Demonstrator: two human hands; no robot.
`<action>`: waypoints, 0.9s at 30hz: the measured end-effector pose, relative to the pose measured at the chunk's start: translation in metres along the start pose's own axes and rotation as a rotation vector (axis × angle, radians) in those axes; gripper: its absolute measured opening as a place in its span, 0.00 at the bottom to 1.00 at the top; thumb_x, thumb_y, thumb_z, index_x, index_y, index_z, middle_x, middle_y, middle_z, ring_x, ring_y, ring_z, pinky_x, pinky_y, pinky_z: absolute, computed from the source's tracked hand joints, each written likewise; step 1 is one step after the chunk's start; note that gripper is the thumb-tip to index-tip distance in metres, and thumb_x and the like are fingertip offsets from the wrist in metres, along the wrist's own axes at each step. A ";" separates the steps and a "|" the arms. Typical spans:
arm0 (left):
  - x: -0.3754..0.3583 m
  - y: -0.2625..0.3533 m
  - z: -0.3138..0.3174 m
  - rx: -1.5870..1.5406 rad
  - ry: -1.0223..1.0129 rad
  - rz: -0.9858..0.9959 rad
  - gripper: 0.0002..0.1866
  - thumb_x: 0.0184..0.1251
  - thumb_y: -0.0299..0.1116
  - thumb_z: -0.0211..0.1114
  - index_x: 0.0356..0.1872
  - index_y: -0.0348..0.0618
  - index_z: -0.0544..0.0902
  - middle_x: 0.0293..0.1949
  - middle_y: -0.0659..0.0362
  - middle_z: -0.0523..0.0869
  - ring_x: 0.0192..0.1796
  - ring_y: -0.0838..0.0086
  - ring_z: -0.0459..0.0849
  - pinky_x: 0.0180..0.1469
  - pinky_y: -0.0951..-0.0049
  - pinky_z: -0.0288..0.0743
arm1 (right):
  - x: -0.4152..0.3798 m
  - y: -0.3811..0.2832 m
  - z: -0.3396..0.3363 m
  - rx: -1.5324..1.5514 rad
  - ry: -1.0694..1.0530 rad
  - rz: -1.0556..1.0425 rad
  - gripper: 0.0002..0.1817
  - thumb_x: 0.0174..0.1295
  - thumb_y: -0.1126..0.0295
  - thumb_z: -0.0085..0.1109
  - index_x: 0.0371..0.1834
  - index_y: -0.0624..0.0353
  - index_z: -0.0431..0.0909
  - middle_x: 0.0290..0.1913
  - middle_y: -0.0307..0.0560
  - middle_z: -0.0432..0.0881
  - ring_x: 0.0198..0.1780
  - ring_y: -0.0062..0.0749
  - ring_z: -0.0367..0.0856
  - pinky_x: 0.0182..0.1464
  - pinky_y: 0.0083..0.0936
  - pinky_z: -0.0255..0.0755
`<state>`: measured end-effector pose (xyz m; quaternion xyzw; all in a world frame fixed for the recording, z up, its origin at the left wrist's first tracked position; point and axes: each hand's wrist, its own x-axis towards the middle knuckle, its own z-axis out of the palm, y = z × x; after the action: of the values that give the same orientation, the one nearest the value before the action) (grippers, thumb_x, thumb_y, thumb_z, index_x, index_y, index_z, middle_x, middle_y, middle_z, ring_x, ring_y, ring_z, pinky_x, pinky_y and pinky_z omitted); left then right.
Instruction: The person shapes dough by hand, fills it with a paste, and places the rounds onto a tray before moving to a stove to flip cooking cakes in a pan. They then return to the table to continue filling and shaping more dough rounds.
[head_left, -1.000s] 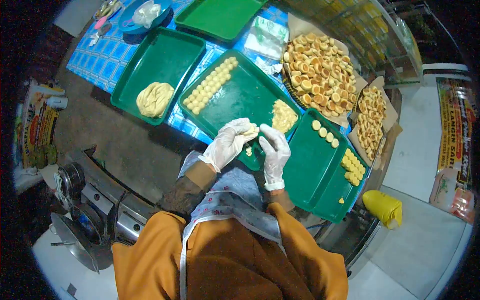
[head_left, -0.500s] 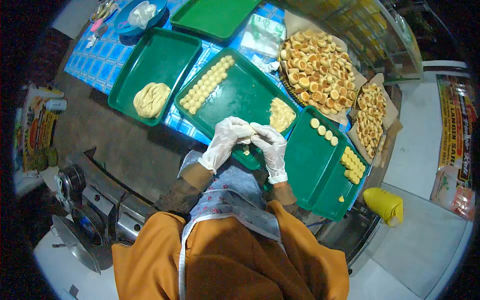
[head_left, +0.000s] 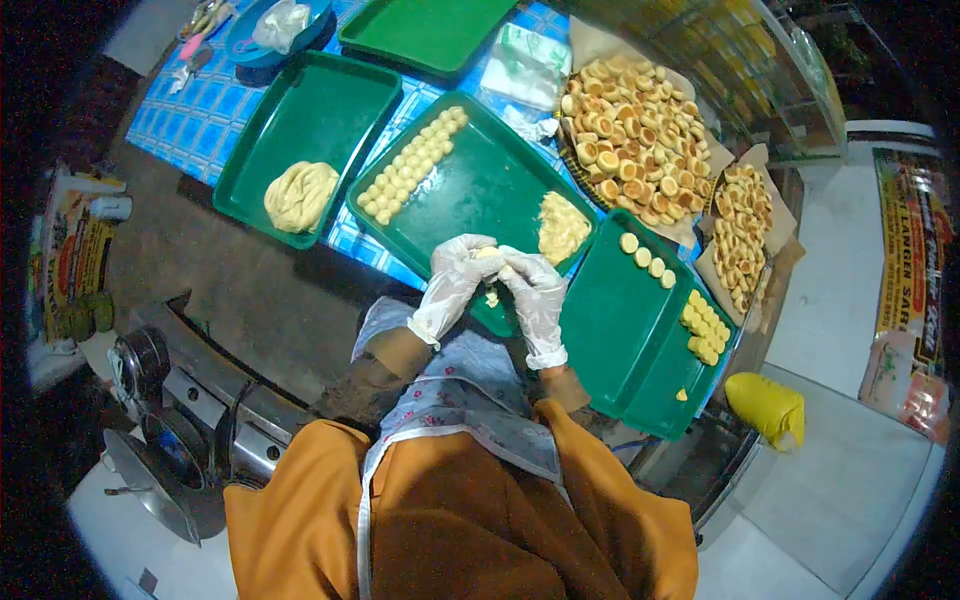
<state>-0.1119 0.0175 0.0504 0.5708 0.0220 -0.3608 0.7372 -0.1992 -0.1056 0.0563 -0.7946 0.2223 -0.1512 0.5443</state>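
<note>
My left hand and my right hand, both in thin white gloves, meet over the near edge of the middle green tray. Between their fingertips is a small pale dough piece, partly covered by the fingers. Rows of small dough balls lie at that tray's left side. A flattened mass of yellowish filling sits at its right end. To the right, a green tray holds a short row of round pieces.
A large dough lump rests in the left green tray. Baked pieces fill a paper-lined basket at the back right, with more beside it. Yellow pieces occupy the far right tray. A stove stands at lower left.
The fingers have shifted slightly, and the pale dough piece between them shows more clearly. My right hand has turned and moved a little to the left.
</note>
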 end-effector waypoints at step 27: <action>0.009 0.007 -0.041 -0.515 -0.067 -0.225 0.18 0.69 0.24 0.66 0.58 0.29 0.77 0.50 0.50 0.84 0.50 0.62 0.88 0.52 0.68 0.87 | -0.021 0.046 0.020 -0.736 -0.153 -0.057 0.07 0.58 0.75 0.58 0.30 0.55 0.87 0.35 0.53 0.88 0.41 0.47 0.86 0.46 0.38 0.79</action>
<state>-0.0855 0.0484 0.0383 0.3462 0.1519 -0.4414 0.8137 -0.2166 -0.0930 0.0060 -0.9519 0.1984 -0.0165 0.2330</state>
